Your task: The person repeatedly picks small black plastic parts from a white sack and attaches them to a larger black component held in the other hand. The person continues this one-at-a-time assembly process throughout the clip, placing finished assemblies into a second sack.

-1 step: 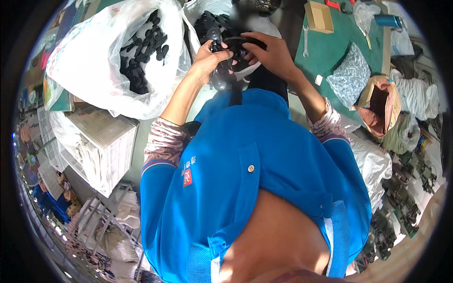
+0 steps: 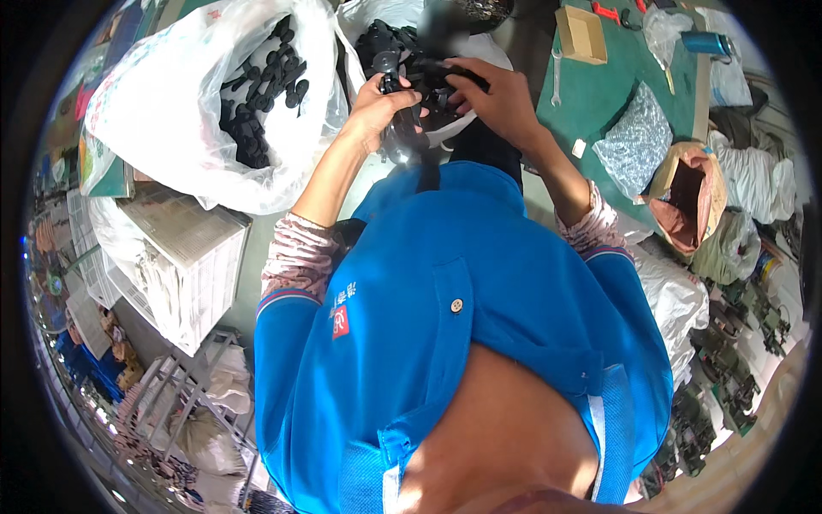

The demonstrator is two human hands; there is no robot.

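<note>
Over the smaller white bag (image 2: 490,50) of black parts (image 2: 381,36), head view: the left hand (image 2: 377,111) grips one glossy dark piece (image 2: 401,133); the right hand (image 2: 497,96), alongside, appears closed on one black strip (image 2: 475,80). From where I stand, the right hand has shifted slightly since the preceding frame, the left has not; this suggests handling in progress. Count: two bags, including one larger bag (image 2: 154,103), contents uncountable; on the worktop (image 2: 591,98), one wrench (image 2: 556,79), one open box (image 2: 582,36).

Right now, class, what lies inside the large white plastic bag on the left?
That white plastic bag shows small black rounded pieces; whatever lies beneath their pile is covered.
</note>
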